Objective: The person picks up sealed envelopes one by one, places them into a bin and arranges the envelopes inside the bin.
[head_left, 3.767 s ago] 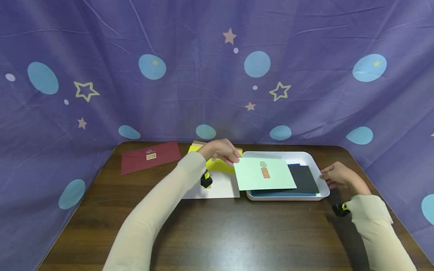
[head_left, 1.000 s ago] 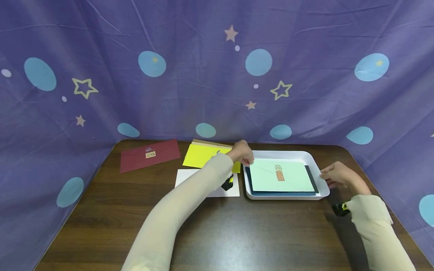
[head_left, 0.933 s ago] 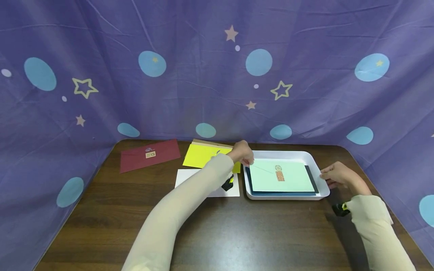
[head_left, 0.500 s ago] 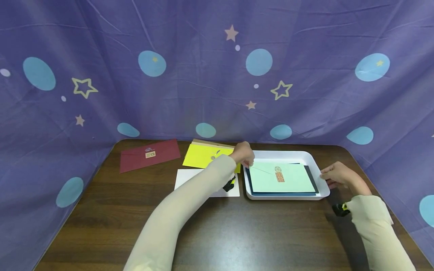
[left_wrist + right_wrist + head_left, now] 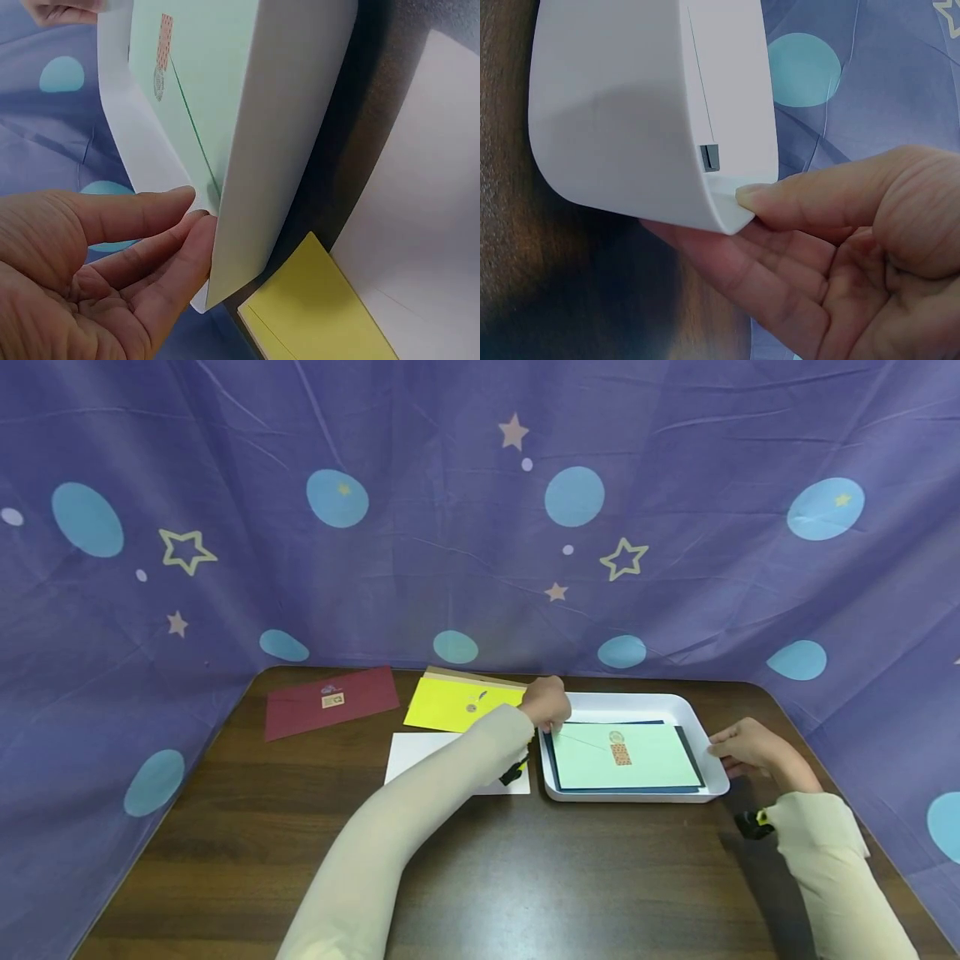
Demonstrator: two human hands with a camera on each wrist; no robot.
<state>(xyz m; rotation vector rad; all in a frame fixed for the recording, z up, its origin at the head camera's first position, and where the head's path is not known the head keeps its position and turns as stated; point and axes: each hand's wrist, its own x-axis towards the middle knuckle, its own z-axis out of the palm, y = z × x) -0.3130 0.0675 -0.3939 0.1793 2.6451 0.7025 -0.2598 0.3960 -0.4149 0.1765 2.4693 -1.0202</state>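
Note:
A mint-green envelope (image 5: 637,758) with an orange patterned stamp and a round mark lies over darker blue and black envelopes (image 5: 688,750) in a white tray (image 5: 630,703). The fingertips of my left hand (image 5: 547,702) reach over the far left corner of the tray. In the left wrist view they come together at the mint envelope's corner, partly hidden by the tray wall. At the opposite end my right hand (image 5: 750,747) grips the tray's right rim, thumb (image 5: 759,201) inside and fingers under it.
Left of the tray lie a white envelope (image 5: 420,752) and a yellow envelope (image 5: 442,703), with a tan edge (image 5: 465,675) behind the yellow one. A dark red envelope (image 5: 300,710) rests farther left. A purple patterned cloth (image 5: 450,585) rises behind the brown table (image 5: 480,877).
My left hand brings the mint envelope rightward from partly outside the tray into it, down over the dark envelopes. Lately both shift slightly. My right hand stays at the tray's rim.

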